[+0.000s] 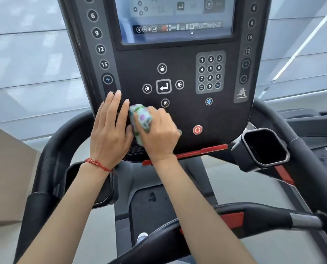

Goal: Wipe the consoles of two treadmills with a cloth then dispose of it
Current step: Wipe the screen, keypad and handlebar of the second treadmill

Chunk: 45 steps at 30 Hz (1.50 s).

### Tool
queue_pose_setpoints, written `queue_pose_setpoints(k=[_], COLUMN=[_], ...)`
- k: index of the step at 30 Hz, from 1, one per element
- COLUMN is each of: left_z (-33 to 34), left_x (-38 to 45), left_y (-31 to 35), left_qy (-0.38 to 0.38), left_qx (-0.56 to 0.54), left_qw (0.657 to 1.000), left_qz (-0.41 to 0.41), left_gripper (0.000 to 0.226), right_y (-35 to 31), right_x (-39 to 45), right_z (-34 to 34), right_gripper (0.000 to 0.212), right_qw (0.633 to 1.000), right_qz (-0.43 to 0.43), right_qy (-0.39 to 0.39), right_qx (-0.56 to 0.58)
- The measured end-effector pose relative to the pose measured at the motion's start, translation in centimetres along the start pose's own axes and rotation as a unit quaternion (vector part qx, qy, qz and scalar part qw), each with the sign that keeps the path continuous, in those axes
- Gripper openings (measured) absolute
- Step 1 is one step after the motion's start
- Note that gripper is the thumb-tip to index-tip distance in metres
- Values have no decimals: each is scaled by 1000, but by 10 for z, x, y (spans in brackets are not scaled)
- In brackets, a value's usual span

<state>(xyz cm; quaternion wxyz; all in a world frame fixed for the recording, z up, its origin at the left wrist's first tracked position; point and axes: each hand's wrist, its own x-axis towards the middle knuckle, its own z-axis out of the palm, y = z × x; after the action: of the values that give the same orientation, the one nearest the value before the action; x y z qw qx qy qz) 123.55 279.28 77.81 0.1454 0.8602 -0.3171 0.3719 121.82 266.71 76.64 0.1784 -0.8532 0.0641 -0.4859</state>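
**Wiping the lower console panel**

The right hand (pixel 157 130) is closing its grip around the bunched cloth (pixel 140 119), pressing it onto the console (pixel 189 115) lower left. The left hand (pixel 109 130) is lying flat and empty alongside. Advisable: overlapping strokes, avoiding the red stop button (pixel 197 129).

My left hand (pixel 109 130) lies flat on the console (pixel 187 119), lower left; my right hand (pixel 159 134) just beside it presses the cloth (pixel 139 119) below the arrow keys (pixel 163 86), with the keypad (pixel 210 72) upper right.
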Motion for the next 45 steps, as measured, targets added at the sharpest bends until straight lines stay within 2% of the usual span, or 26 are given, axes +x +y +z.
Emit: queue_pose_setpoints(k=[4, 6, 9, 12, 14, 16, 19, 26, 30, 33, 39, 45], left_z=[0, 0, 0, 2, 4, 5, 5, 24, 42, 52, 73, 76], left_x=[1, 0, -2, -2, -1, -1, 2, 30, 58, 77, 95, 94], left_y=[2, 1, 1, 2, 3, 5, 12, 55, 89, 110, 122, 123], left_qy=[-4, -11, -15, -14, -11, -8, -2, -8, -4, 7, 15, 15], left_qx=[3, 15, 30, 42, 53, 61, 61, 32, 28, 26, 53, 69], left_qw=[1000, 1000, 999, 999, 999, 998, 998, 999, 1000, 1000, 998, 997], left_qz=[1, 5, 9, 8, 3, -5, -15, 7, -10, -12, -31, -32], left_gripper=[43, 45, 44, 44, 44, 44, 44, 46, 48, 49, 49, 49], right_y=[12, 28, 82, 142, 155, 148, 135, 156, 168, 172, 160, 146], right_x=[5, 10, 16, 25, 27, 27, 27, 30, 33, 35, 50, 118], right_z=[-5, -13, -34, -66, -75, -73, -69, -76, -78, -78, -68, -54], right_gripper=[39, 39, 42, 52, 56, 51, 41, 40, 39, 45, 32, 33], right_qw=[998, 998, 996, 977, 959, 955, 961, 980, 986, 983, 975, 993], right_qz=[-54, -49, 35, 187, 263, 280, 258, 189, 156, 173, 215, 92], right_qy=[-15, -18, 31, 54, 49, 57, 75, 39, 35, 48, 62, 67], right_qx=[-13, -37, -70, -90, -92, -82, -64, -43, -45, -26, -12, -10])
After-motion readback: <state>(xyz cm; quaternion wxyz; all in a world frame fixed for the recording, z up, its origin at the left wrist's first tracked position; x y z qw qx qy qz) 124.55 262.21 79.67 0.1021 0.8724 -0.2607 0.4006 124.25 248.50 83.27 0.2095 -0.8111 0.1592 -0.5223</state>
